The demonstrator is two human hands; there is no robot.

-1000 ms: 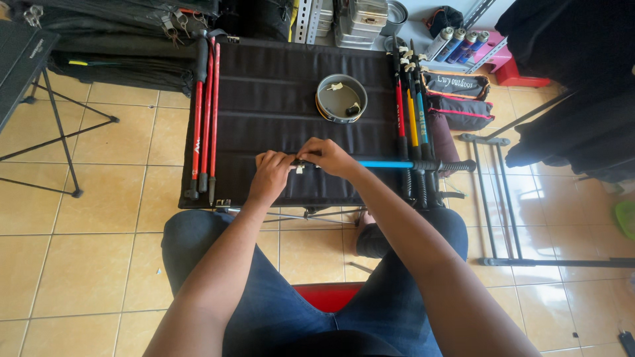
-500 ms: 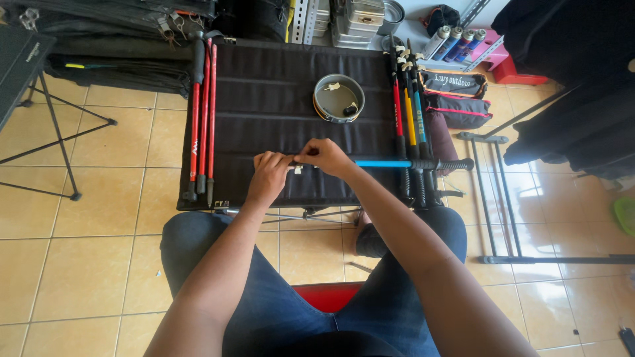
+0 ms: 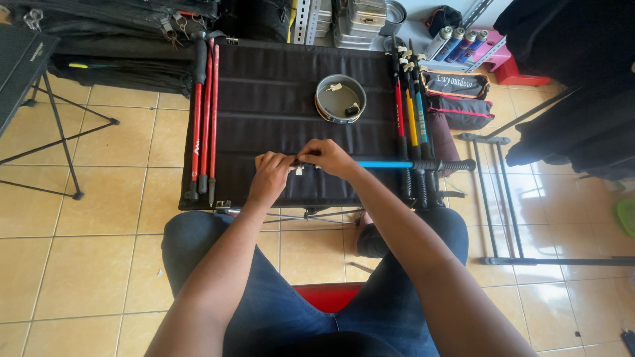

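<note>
A blue trekking pole (image 3: 387, 163) lies crosswise over the near part of a black folding table (image 3: 278, 99), its black grip pointing right. My right hand (image 3: 327, 157) grips the pole's left end. My left hand (image 3: 271, 175) pinches the pole's tip, where a small white tag hangs. The two hands almost touch. Red poles (image 3: 205, 112) lie along the table's left edge. A bundle of red, yellow and blue poles (image 3: 411, 112) lies along its right edge.
A round metal tin (image 3: 340, 98) with small parts sits on the table's far middle. Black bags (image 3: 456, 99) and spray cans (image 3: 456, 43) lie at the right. A black metal frame (image 3: 503, 198) rests on the tiled floor. Another folding table's legs (image 3: 46, 132) stand left.
Both hands stay at the pole's left end with only small finger movement. The head camera has shifted slightly.
</note>
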